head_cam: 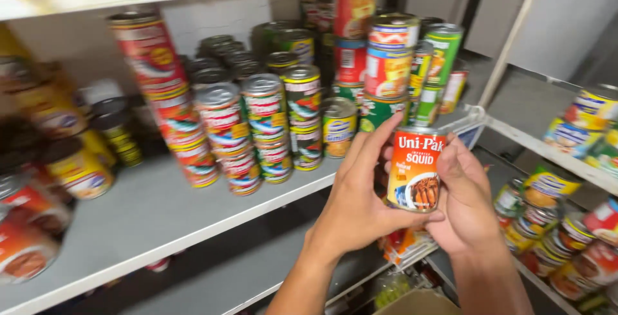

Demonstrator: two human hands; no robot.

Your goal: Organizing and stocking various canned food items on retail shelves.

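White shelf (161, 218) behind, left hand (360, 205) and right hand (465, 202) raised, fingers clamped around orange can (415, 170).

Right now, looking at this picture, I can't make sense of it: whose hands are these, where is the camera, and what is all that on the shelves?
There is no machine here: a person works with two bare hands, and the single picture comes from a camera worn on the head, looking down at them. The left hand and the right hand together hold one orange can upright, its label turned toward the camera, in front of the shelves. Behind it, a grey shelf carries stacked cans with red and white labels, and a taller pile of red, orange and green cans near its right end. A side shelf on the right holds yellow and blue cans, with more cans lower down.
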